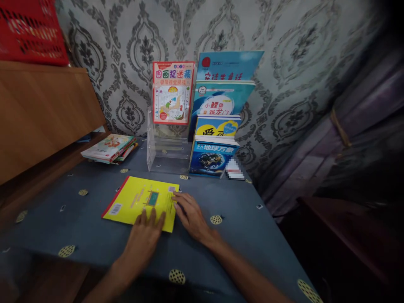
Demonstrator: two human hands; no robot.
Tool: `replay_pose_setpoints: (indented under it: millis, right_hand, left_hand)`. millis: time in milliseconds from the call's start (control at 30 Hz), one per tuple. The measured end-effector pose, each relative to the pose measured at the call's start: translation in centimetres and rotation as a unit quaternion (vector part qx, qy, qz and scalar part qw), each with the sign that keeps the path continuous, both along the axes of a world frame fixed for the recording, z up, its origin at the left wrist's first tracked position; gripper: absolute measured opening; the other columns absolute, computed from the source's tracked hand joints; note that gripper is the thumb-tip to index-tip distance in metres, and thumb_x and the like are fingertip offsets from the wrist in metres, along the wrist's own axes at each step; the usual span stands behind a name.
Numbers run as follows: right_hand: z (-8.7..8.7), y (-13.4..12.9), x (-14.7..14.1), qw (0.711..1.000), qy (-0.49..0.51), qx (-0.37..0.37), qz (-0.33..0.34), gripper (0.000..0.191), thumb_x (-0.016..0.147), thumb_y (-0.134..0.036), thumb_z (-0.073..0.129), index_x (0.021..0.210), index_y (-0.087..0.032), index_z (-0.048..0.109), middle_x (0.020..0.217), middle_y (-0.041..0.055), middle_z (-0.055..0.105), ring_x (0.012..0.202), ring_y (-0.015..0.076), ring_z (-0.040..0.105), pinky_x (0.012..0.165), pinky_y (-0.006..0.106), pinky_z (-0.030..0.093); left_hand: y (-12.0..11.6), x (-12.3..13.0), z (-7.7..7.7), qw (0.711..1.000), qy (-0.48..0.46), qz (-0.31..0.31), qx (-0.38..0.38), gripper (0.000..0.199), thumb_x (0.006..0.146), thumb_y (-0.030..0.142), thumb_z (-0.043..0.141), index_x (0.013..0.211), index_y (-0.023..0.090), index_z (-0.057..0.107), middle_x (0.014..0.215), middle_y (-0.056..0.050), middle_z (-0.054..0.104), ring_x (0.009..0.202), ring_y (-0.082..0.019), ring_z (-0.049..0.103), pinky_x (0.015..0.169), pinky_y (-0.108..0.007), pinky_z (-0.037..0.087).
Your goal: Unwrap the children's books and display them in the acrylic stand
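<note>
A yellow book [132, 195] with a red spine lies flat on the table, its barcode side up. My left hand [147, 229] rests on the book's near edge, fingers spread. At the right edge of the book is my right hand [191, 214], its fingertips touching the cover near the upper right corner and its fingers apart. Behind the book stands a clear plastic rack [170, 164]. A red-bordered picture book [173, 94] is in its top left tier, and blue books [213, 158] fill the right column, one above another.
A small stack of books [109, 147] lies at the left, beside a wooden cabinet [47, 118] with a red basket [31, 33] on top. A blurred white object [235, 169] is right of the rack. Curtains hang at the right.
</note>
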State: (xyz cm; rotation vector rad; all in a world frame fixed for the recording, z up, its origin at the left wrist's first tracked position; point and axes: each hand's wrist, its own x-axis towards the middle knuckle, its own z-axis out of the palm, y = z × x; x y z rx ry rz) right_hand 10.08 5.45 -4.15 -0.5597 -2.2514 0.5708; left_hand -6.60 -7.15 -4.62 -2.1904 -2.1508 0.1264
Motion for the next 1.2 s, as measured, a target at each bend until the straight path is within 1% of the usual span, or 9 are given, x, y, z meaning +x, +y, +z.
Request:
replay_pose_setpoints:
  millis: [133, 267, 333, 400, 500, 600, 733, 1000, 1200]
  right_hand:
    - [-0.1, 0.7, 0.5, 0.999, -0.025, 0.017, 0.014, 0.029, 0.099, -0.021, 0.044, 0.118, -0.019, 0.066, 0.125, 0.0118, 0.068, 0.123, 0.022, 0.059, 0.109, 0.045, 0.046]
    - [-0.6, 0.9, 0.6, 0.998, -0.062, 0.026, 0.014, 0.027, 0.097, -0.019, 0.047, 0.117, -0.017, 0.066, 0.127, 0.0141, 0.066, 0.122, 0.0235, 0.06, 0.108, 0.047, 0.047]
    - [-0.6, 0.7, 0.5, 0.996, -0.077, 0.029, 0.016, 0.027, 0.098, -0.02, 0.047, 0.117, -0.016, 0.066, 0.129, 0.0152, 0.066, 0.122, 0.024, 0.06, 0.107, 0.047, 0.049]
    - [-0.5, 0.4, 0.4, 0.996, -0.086, 0.031, 0.017, 0.027, 0.098, -0.02, 0.047, 0.117, -0.014, 0.066, 0.129, 0.0163, 0.066, 0.123, 0.024, 0.06, 0.107, 0.045, 0.049]
    - [0.0, -0.1, 0.3, 0.994, -0.104, 0.037, 0.024, 0.027, 0.098, -0.018, 0.048, 0.118, -0.012, 0.065, 0.131, 0.0161, 0.065, 0.126, 0.0233, 0.058, 0.109, 0.042, 0.048]
    - [0.7, -0.6, 0.2, 0.989, -0.135, 0.045, 0.043, 0.029, 0.097, -0.017, 0.049, 0.121, -0.011, 0.064, 0.136, 0.0157, 0.062, 0.132, 0.023, 0.054, 0.112, 0.04, 0.045]
    - [1.4, -1.2, 0.0, 0.982, -0.179, 0.042, 0.048, 0.031, 0.099, -0.022, 0.05, 0.125, -0.01, 0.061, 0.139, 0.0169, 0.059, 0.135, 0.0239, 0.05, 0.115, 0.04, 0.04]
    - [1.2, -1.1, -0.4, 0.972, -0.231, 0.019, 0.047, 0.033, 0.101, -0.019, 0.043, 0.131, -0.011, 0.055, 0.144, 0.0181, 0.054, 0.142, 0.0248, 0.042, 0.119, 0.044, 0.033]
    - [0.9, -1.3, -1.1, 0.962, -0.269, 0.019, 0.049, 0.04, 0.102, -0.024, 0.044, 0.139, -0.011, 0.05, 0.15, 0.0173, 0.049, 0.147, 0.0246, 0.035, 0.121, 0.045, 0.028]
  left_hand:
    - [-0.5, 3.5, 0.0, 0.994, -0.073, -0.086, 0.01, 0.054, 0.094, 0.039, 0.049, 0.147, 0.032, 0.046, 0.149, -0.019, 0.049, 0.136, -0.041, 0.047, 0.103, -0.059, 0.044]
    - [0.3, 1.7, 1.7, 0.978, -0.167, -0.125, 0.01, 0.042, 0.099, 0.041, 0.041, 0.137, 0.032, 0.057, 0.129, -0.011, 0.067, 0.124, -0.029, 0.061, 0.1, -0.046, 0.052]
    - [1.3, -1.3, 2.1, 0.977, -0.2, -0.066, 0.046, 0.043, 0.102, 0.039, 0.031, 0.133, 0.028, 0.059, 0.124, -0.009, 0.07, 0.114, -0.024, 0.067, 0.098, -0.043, 0.054]
    - [2.5, -4.6, 1.7, 0.974, -0.189, 0.001, 0.127, 0.047, 0.101, 0.042, 0.033, 0.135, 0.02, 0.056, 0.135, -0.013, 0.063, 0.128, -0.028, 0.057, 0.108, -0.048, 0.047]
    - [3.4, -8.3, -0.4, 0.964, -0.178, 0.08, 0.182, 0.06, 0.095, 0.048, 0.042, 0.144, 0.015, 0.043, 0.151, -0.019, 0.046, 0.143, -0.035, 0.04, 0.112, -0.054, 0.041]
    - [3.2, -9.3, -2.5, 0.956, -0.207, 0.081, 0.189, 0.059, 0.096, 0.045, 0.041, 0.147, 0.016, 0.039, 0.156, -0.019, 0.038, 0.145, -0.032, 0.038, 0.114, -0.053, 0.04]
    - [2.5, -7.7, -3.0, 0.95, -0.223, 0.065, 0.21, 0.052, 0.097, 0.042, 0.04, 0.142, 0.016, 0.043, 0.157, -0.02, 0.034, 0.145, -0.034, 0.036, 0.113, -0.055, 0.04]
    - [2.9, -2.2, 0.1, 0.969, -0.164, -0.013, 0.182, 0.044, 0.097, 0.032, 0.039, 0.139, 0.019, 0.044, 0.132, -0.014, 0.06, 0.115, -0.028, 0.061, 0.097, -0.048, 0.052]
    - [3.1, -0.2, 0.9, 0.981, -0.078, -0.01, 0.18, 0.044, 0.095, 0.021, 0.036, 0.136, 0.015, 0.049, 0.118, -0.014, 0.067, 0.098, -0.027, 0.062, 0.089, -0.044, 0.051]
